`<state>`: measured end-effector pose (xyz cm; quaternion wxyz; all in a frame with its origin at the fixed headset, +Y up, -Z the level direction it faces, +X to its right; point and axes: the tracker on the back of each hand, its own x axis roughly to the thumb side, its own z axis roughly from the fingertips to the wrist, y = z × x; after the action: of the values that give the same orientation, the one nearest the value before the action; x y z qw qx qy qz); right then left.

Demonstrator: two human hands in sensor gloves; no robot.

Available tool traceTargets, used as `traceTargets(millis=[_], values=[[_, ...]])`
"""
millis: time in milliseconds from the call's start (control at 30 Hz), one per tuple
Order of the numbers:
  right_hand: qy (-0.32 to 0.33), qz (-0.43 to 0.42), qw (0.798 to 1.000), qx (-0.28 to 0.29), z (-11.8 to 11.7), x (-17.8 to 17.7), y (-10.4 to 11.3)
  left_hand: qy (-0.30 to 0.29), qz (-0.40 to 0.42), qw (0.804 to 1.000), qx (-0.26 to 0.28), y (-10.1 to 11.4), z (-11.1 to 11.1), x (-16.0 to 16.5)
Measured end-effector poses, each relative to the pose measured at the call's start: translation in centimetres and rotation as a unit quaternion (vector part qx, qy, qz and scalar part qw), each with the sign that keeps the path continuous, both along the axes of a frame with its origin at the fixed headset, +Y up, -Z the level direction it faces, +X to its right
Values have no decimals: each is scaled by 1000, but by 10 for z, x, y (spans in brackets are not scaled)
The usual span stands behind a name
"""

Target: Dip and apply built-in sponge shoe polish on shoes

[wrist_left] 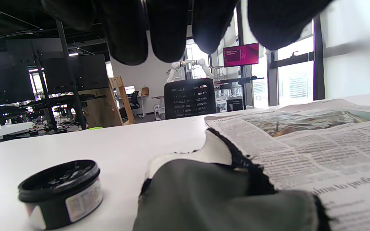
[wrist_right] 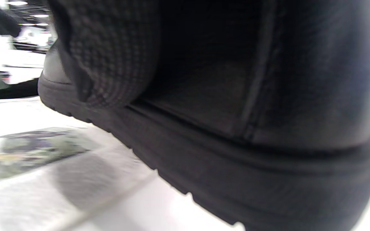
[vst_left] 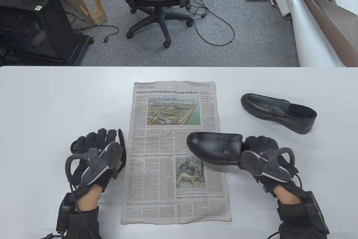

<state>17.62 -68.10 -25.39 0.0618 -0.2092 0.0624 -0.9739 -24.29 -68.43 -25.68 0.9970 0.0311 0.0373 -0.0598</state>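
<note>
**Shoe held above the paper, polish tin out of the way**

The right hand (vst_left: 261,149) grips the glossy black leather loafer (vst_left: 215,146) by its heel opening, lifted above the spread newspaper sheet (vst_left: 167,149) near the worktop's front edge. The left hand (vst_left: 98,149) hovers with relaxed, empty fingers above a grey cloth (wrist_left: 223,195) beside the open round black polish tin (wrist_left: 59,192). A loose heel grip could let the toe drop. The second black loafer (vst_left: 279,113) lies on bare worktop, so polish applied there could stain it.

The table view looks steeply down on the desk (vst_left: 56,96); both wrist views sit low near it, sharing the newspaper (vst_left: 173,143), right one hard against a shoe (wrist_right: 236,128).
</note>
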Motion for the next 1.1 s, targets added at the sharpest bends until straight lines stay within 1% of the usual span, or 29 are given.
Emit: traceTargets(millis=[67,200,300,367,467,533,567,600,733,767,833,967,1100], values=[[40,2,999,-7,5,-32,-4,2,2,1000,-1,0,0,-1],[77,-4,997,-9,11,-72,-13,2,2,1000,-4,0,0,-1],[87,-6,996,-12,13,-88,-19,2,3,1000,-5,0,0,-2],[89,-15,996,-26,13,-94,-26,4,4,1000,-9,-1,-1,-3],[91,-9,995,-28,14,-98,-36,4,2,1000,-25,-3,-3,-4],[90,-3,995,-42,12,-99,-44,5,3,1000,-27,-4,-4,-5],[91,-8,995,-50,12,-98,-46,6,3,999,-31,-5,-4,-5],[86,-8,996,-39,12,-98,-46,7,3,999,-31,-5,-4,-5],[78,-7,996,-37,13,-98,-48,9,4,999,-43,-6,-7,-5],[77,-5,996,-38,12,-97,-48,7,5,998,-55,-7,-9,-5],[69,-30,996,-55,9,-93,-48,9,3,997,-78,-12,-13,-5],[57,-72,992,-86,4,-86,-45,15,13,989,-145,-24,-21,-5],[50,-111,986,-117,-3,-77,-42,38,4,984,-176,-34,-30,-6]])
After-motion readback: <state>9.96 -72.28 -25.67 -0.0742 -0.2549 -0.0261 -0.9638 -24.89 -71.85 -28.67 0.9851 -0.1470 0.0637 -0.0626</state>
